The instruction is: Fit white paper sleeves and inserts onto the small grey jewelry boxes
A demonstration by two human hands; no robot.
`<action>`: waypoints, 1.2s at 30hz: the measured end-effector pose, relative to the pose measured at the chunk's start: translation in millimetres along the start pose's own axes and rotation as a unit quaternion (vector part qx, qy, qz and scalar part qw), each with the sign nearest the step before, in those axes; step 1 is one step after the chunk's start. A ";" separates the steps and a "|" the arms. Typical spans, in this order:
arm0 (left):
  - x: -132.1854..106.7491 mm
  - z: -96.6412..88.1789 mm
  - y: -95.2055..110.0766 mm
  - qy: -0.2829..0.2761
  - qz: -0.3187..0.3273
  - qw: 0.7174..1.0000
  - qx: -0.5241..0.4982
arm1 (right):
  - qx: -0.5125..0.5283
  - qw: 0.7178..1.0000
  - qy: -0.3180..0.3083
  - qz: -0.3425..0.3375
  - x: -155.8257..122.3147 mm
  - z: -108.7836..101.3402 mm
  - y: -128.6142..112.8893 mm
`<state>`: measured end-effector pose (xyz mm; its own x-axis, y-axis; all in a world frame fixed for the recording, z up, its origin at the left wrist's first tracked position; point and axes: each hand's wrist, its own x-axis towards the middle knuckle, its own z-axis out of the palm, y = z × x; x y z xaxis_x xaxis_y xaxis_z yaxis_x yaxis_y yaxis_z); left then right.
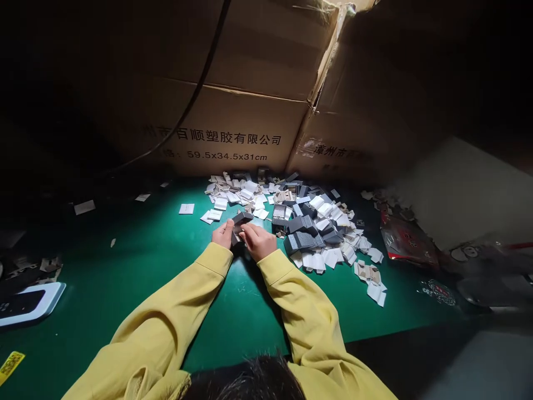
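Box (242, 217), dark, small and hinged open, held up between both hands over the middle of the green table (137, 289). Left hand (222, 234) grips its left side, thumb along the edge. Right hand (259, 241) has its fingers bent, tips at the box's opening; cannot tell whether they pinch the box or something inside. Yellow sleeves (162, 319) reach in from the near side. Just right of the hands: a heap of dark boxes (300, 241), mixed with folded white cards (313, 261). More cards spread on the far side. Far left: a flat card (85, 207). Near left: a white-rimmed device (53, 296) and a yellow label (12, 365). Right: a red packet (406, 240). Printed carton (241, 114) stands behind, a cable (195, 91) hanging before it.
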<state>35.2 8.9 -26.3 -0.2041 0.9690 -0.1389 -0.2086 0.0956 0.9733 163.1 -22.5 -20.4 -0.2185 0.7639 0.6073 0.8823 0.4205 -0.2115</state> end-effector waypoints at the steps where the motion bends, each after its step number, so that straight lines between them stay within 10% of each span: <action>1: 6.3 -3.9 5.4 0.010 0.003 1.000 -0.011 | 0.023 1.000 0.013 0.007 -0.4 -0.2 0.1; 9: 53.4 -51.0 50.8 0.256 0.044 0.947 -0.190 | 0.003 0.973 -0.195 0.124 29.0 20.1 -25.1; 13: 48.8 -52.6 50.1 0.215 0.017 0.955 -0.201 | -0.055 0.957 -0.248 0.141 55.5 34.8 -46.4; 24: 32.4 -47.0 50.5 0.071 -0.121 0.966 -0.219 | 0.070 0.984 -0.122 0.112 46.9 53.5 -28.2; 32: 9.2 -14.3 50.9 -0.034 -0.233 0.962 -0.141 | 0.498 0.797 0.014 0.342 -4.3 29.8 -5.2; 36: 7.8 -13.8 44.0 -0.089 -0.256 0.957 -0.105 | 0.466 0.796 0.067 0.380 -5.1 8.7 1.9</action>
<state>11.2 17.5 12.9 0.1389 0.8331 -0.5353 -0.4289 0.5379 0.7258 162.3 -21.4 -30.6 0.3323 0.9383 0.0963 0.0327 0.0906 -0.9954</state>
